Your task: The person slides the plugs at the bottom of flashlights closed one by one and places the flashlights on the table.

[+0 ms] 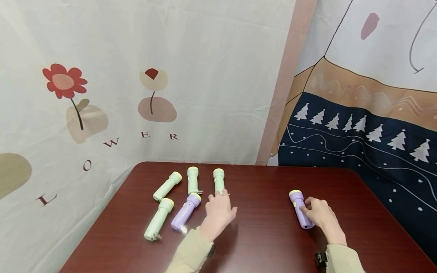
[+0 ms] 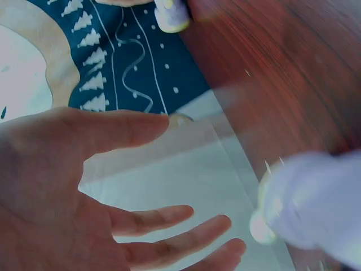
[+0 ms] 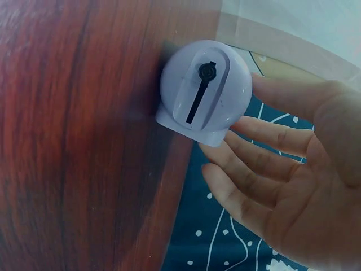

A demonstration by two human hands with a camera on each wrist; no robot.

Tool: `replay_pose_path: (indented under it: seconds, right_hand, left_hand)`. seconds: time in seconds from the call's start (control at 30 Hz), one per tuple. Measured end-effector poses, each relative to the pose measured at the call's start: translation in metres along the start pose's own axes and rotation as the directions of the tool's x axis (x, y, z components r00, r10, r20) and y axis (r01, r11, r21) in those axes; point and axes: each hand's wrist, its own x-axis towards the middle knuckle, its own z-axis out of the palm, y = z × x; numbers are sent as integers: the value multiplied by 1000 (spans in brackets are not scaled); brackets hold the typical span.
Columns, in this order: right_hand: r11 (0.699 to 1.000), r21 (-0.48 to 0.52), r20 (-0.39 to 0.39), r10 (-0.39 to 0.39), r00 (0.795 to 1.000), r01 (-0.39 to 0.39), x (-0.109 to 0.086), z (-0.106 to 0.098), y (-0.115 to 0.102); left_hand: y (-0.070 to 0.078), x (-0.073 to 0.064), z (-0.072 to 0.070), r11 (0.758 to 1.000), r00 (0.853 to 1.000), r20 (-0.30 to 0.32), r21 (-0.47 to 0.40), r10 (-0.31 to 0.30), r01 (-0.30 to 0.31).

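Note:
My left hand (image 1: 220, 213) is over the table's middle, fingers spread and holding nothing; its fingertips overlap the lower end of a pale green flashlight (image 1: 219, 179) in the head view. The left wrist view shows the palm and a blurred purple flashlight (image 2: 318, 200) close by. At the right, my right hand (image 1: 322, 216) holds another purple flashlight (image 1: 299, 206) loosely between thumb and fingers, low at the tabletop. In the right wrist view, that flashlight (image 3: 206, 96) shows its tail end with a black slot; the thumb and finger tips are partly hidden behind it.
On the left of the dark red wooden table (image 1: 263, 235) lie a purple flashlight (image 1: 186, 212) and more green flashlights, one (image 1: 159, 220) nearest the front, one (image 1: 167, 186) behind it, and one (image 1: 192, 180) near the back edge. Printed cloth hangs behind.

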Motion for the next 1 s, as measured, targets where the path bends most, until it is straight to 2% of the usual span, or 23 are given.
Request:
replay_pose_path:
  seconds: [0.2,0.43,0.6,1.0]
  right_hand:
    - [1000,13,10,-5,1000,5,0,3,-2]
    - [1000,13,-6,-23,1000,23,-1,3,-4]
    - [1000,28,7,-2,1000,2,0,4,-4]
    - [1000,0,56,8,998,-8,5,12,-5]
  left_hand:
    - [-29,-10,-7,998,995,83,-12,-63,64]
    - [-50,-22,-9,996,987,157,-75,-41,54]
    - [-58,-25,-5,995,980,201,-91,-18,37]
    - [-67,-24,-4,996,979,206,-87,8,10]
